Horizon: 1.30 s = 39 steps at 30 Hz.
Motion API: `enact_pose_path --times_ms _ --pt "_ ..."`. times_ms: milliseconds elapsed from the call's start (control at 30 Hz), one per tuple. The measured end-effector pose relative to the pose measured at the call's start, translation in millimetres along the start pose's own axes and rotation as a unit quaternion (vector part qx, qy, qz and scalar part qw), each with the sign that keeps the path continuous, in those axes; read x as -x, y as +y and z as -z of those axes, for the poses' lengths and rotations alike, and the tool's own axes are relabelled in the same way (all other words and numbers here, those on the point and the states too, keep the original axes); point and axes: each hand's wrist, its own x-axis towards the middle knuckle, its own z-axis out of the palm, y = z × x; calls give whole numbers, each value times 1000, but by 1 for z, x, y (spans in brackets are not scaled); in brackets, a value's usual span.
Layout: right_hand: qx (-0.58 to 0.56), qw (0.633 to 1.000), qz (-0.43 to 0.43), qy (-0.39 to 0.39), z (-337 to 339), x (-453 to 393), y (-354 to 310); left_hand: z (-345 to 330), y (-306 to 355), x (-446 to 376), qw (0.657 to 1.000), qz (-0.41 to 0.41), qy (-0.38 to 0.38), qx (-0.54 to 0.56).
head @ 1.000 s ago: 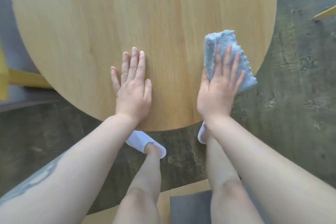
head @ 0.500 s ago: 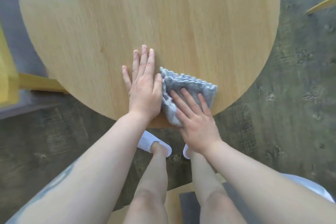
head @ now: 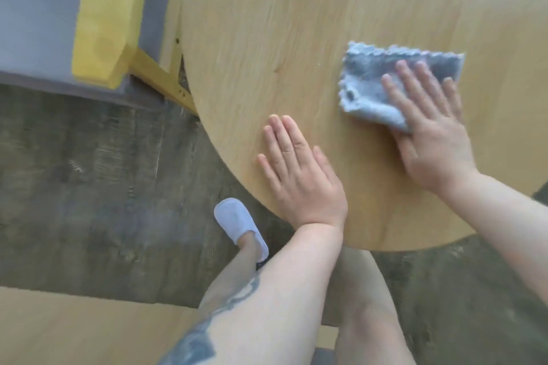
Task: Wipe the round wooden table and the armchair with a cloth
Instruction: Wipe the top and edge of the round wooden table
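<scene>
Item: round wooden table (head: 296, 38), light grain, top filling the upper middle and right of the head view, near rim curving from left down to lower right. Item: cloth (head: 367, 89), blue-grey, fluffy, scalloped edges, folded roughly rectangular, lying flat on the tabletop in the right part, well in from the near rim. Item: right hand (head: 430, 139), palm down, fingers straight and slightly spread, pressing on the right and lower portion of the cloth; fingertips reach toward the cloth's far right corner, blurred. Item: left hand (head: 299, 178), palm down, fingers straight and close together, thumb out to the right, resting flat on bare wood near the table's near-left rim; holds nothing; apart from the cloth. Item: left forearm (head: 252, 305), bare, dark tattoo on its lower part, crossing the lower middle of the view. Item: armchair (head: 103, 18), upper left, yellow wooden arm with grey upholstery to either side, its frame just beside the table's left rim; whether they touch cannot be told. Item: slipper (head: 237, 225), white, on the left foot, on the floor below the table's near-left rim. Item: floor (head: 89, 187), dark grey, mottled. Item: pale wooden surface (head: 74, 332), lower left corner, nature unclear
</scene>
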Motion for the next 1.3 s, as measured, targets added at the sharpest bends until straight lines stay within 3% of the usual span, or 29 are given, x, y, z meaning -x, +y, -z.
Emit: enact_pose_path --times_ms 100,133,167,200,233,267,300,333,367,433,467,500,533,600,633,667,700,767,833,867,967,1000,1133,1200,1300 --pt "-9 958 -281 57 -1 -40 14 -2 4 2 1000 17 12 -15" --pt "-7 953 -296 58 -7 -53 -6 -2 4 1 999 16 15 -27" --pt "-13 973 -227 50 -12 -64 -27 -3 4 0 999 13 17 -41" --pt "-31 996 -87 20 -15 -69 -45 -4 4 0 998 18 15 -51" --pt "-44 995 80 -25 -13 -72 -54 -5 4 0 997 28 17 -64" --pt "-41 970 230 -61 -8 -78 -52 -6 7 -1 996 47 24 -76" --pt "-37 947 308 -77 0 -89 -43 -7 12 -3 992 85 41 -87" --pt "-36 947 311 -69 7 -101 -32 -9 18 -7 983 145 66 -92" --pt "-46 968 244 -35 12 -113 -21 -11 26 -12 969 216 93 -82" --pt "-84 996 30 29 15 -131 -22 -14 43 -23 933 326 143 -47" --pt "-75 997 0 22 11 -132 -39 -15 48 -27 918 360 161 -29" --pt "-64 996 58 -9 7 -126 -61 -17 49 -30 907 383 174 -12" --pt "-63 978 188 -73 1 -114 -83 -19 48 -31 899 395 189 -4" --pt "-73 881 422 -201 4 -101 -107 -25 41 -26 887 399 230 -11" --pt "-84 844 477 -230 15 -110 -107 -28 40 -19 882 399 250 3" --pt "-94 842 489 -209 25 -122 -103 -26 43 -11 881 400 252 32" --pt "-98 866 465 -155 31 -135 -95 -25 48 -1 885 399 235 54" --pt "-116 936 330 -39 33 -154 -80 -30 58 18 895 396 201 44" --pt "-87 963 253 -18 17 -139 -93 -38 62 25 899 401 176 17" --pt "-62 951 297 -60 7 -120 -107 -39 61 22 894 414 171 7" --pt "-68 832 508 -215 -2 -87 -133 -35 56 9 894 405 189 -23" --pt "-69 821 525 -215 5 -98 -129 -33 54 5 899 390 200 -15" --pt "-31 921 374 -109 26 -158 -62 -12 45 -42 920 314 223 67" --pt "-21 935 336 -114 23 -153 -50 -4 40 -75 933 285 217 39" --pt "-34 926 357 -114 3 -139 -74 6 30 -112 925 294 236 50"
